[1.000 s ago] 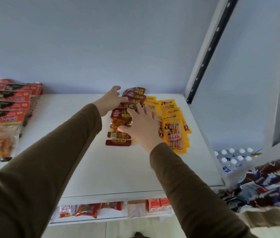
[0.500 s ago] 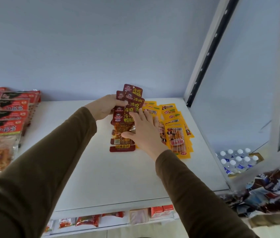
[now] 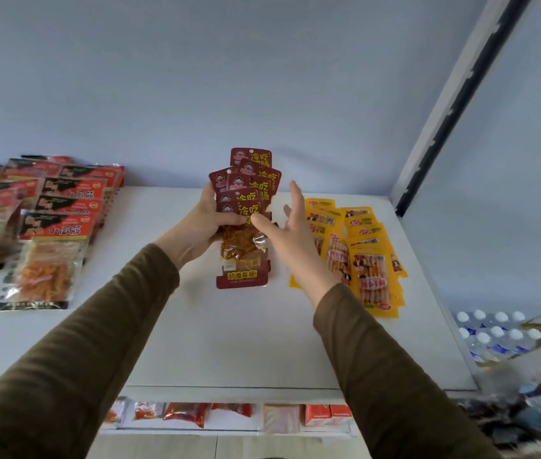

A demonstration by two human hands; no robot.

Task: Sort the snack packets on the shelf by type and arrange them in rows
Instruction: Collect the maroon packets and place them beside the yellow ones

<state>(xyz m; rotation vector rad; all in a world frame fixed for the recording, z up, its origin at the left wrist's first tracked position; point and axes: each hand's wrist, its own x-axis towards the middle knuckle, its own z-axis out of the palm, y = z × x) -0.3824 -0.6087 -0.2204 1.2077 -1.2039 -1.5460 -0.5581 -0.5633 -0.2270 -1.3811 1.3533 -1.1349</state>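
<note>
Left hand holding a fanned stack of dark red snack packets above the white shelf; right hand spread beside it.

The white shelf carries three packet groups. At its left side lie the large red-and-black packets, overlapped in rows front to back. At its right side lie the yellow packets, overlapped in two rows. Between these groups, the dark red packets are raised upright and fanned at their top edges; whether their lower edges touch the shelf cannot be determined. The left hand grips this stack from the left, fingers curled around its front. The right hand is just right of the stack, fingers straight and spread, thumb tip touching the front packet. Bottled water is visible below right; more packets line the lower shelf.
</note>
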